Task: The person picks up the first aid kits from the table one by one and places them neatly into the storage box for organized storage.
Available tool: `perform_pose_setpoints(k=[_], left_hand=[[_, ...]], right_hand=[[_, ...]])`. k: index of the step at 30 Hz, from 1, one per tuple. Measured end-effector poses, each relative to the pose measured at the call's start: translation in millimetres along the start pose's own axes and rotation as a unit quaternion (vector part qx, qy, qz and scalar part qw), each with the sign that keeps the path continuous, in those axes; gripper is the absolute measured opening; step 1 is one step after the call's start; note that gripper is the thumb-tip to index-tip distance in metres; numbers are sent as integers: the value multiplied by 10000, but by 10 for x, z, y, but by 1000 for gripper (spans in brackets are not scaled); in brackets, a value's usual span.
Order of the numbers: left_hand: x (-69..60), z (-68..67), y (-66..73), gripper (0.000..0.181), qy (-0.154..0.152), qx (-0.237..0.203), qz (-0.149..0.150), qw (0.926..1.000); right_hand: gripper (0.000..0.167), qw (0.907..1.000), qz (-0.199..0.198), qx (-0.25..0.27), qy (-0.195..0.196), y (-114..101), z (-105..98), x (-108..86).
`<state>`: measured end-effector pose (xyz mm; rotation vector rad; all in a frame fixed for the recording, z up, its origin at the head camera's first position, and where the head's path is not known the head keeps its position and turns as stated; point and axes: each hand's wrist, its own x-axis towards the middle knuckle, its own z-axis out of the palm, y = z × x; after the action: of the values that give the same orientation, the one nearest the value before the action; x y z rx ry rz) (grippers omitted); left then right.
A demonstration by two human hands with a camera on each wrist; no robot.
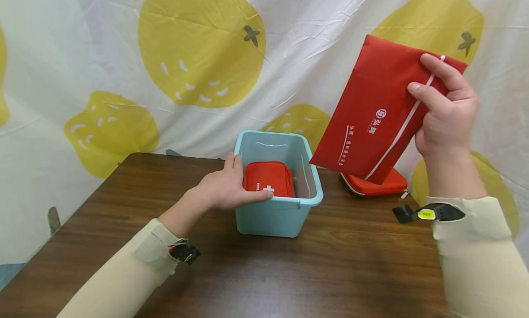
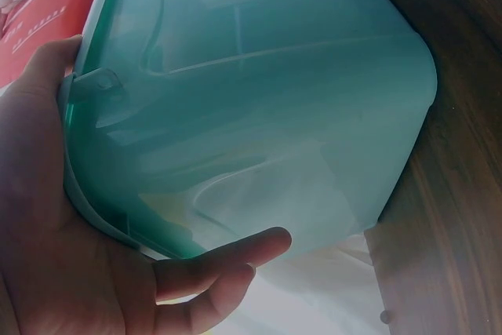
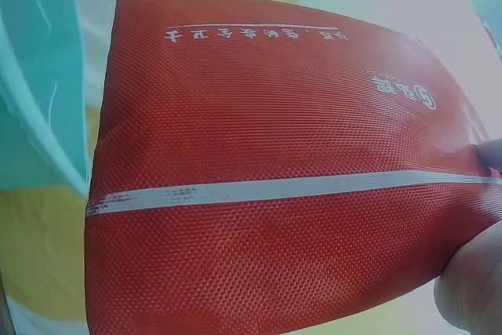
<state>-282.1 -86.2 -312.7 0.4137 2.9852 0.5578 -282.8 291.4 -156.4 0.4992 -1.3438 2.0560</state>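
Observation:
A flat red pouch point(image 1: 380, 102) with a white stripe and white print is held up in the air by my right hand point(image 1: 448, 106), thumb and fingers pinching its upper right end. In the right wrist view the pouch point(image 3: 274, 131) fills most of the picture. My left hand point(image 1: 223, 184) rests at the near left corner of a light blue bin point(image 1: 268, 219), thumb over the rim, fingers along the outside wall. Inside the bin lies a red first aid bag point(image 1: 270, 178) with a white cross. The left wrist view shows the hand point(image 2: 78, 249) against the bin's outer wall point(image 2: 274, 115).
A red zippered case point(image 1: 376, 185) lies on the brown wooden table point(image 1: 231, 272) to the right of the bin, partly behind the raised pouch. A white curtain point(image 1: 111, 42) with yellow lemon prints hangs behind the table.

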Motion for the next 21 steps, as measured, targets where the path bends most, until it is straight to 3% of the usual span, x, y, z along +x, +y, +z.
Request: perform_pose_setpoints(k=[9, 21], left_hand=[[8, -3, 4, 139, -11, 26, -5, 10000], [24, 22, 1, 138, 8, -65, -20, 10000]], right_hand=[[48, 9999, -116, 116, -41, 83, 247, 45], [40, 9997, 82, 86, -226, 229, 549, 72]])
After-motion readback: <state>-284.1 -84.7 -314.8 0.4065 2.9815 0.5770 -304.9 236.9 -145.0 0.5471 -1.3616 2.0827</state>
